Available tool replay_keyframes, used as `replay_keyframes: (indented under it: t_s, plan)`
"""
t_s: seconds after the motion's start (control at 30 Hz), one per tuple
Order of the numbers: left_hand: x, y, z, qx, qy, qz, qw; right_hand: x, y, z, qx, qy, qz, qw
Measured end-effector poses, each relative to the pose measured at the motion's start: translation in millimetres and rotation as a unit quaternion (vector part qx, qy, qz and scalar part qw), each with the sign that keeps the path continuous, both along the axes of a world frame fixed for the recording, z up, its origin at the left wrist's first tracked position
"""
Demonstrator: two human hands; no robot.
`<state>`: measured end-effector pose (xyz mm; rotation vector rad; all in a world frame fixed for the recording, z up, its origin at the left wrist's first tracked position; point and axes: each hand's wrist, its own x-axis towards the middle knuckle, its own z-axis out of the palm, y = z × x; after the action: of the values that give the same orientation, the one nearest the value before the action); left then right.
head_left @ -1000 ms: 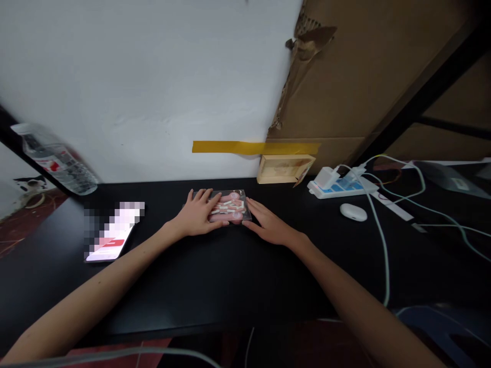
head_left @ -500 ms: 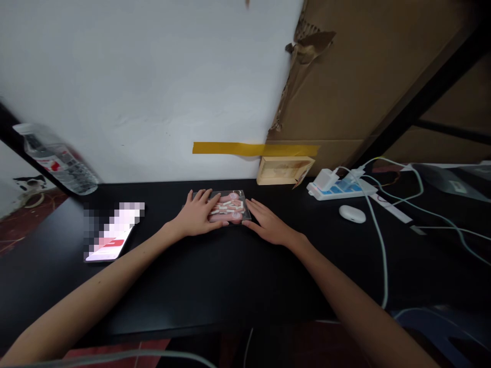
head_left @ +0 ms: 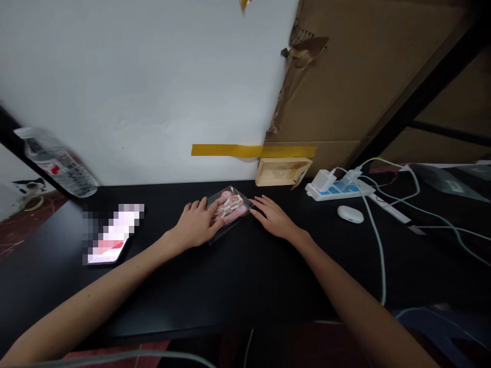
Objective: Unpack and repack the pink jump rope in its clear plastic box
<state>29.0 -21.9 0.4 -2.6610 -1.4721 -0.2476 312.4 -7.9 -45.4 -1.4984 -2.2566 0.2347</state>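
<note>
A small clear plastic box with pink and white pieces inside rests on the black table, turned at an angle and tilted up. My left hand grips its left side, fingers over the lid. My right hand lies flat with fingers spread, its fingertips touching the box's right edge.
A lit phone lies at the left, a water bottle behind it. A small wooden box stands by the wall under yellow tape. At the right are a power strip, a white earbud case and several cables.
The clear box has been turned and lifted at one side by my left hand. My right hand has shifted slightly up along the box's right edge.
</note>
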Motion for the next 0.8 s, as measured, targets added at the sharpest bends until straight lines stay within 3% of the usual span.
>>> replay_keyframes:
  t_s: [0.17,0.37,0.57,0.67,0.8]
  plan:
    - [5,-12,7.7,-0.002,-0.016,0.025,1.0,-7,-4,0.0,0.025,0.003,-0.022,0.999]
    - [-1,-1,15.3,-0.062,-0.06,0.006,0.996,-14,-11,2.4,-0.028,0.075,0.033,0.996]
    - [-25,38,-15.5,-0.02,-0.118,-0.103,0.987,-4,-4,4.8,-0.035,0.081,0.046,0.995]
    - [-33,47,-31.1,-0.002,-0.108,-0.104,0.989,-2,-3,6.2,-0.024,0.079,0.059,0.995]
    - [-33,47,-37.7,-0.02,-0.078,-0.116,0.99,-1,-4,6.0,-0.023,0.065,0.059,0.996]
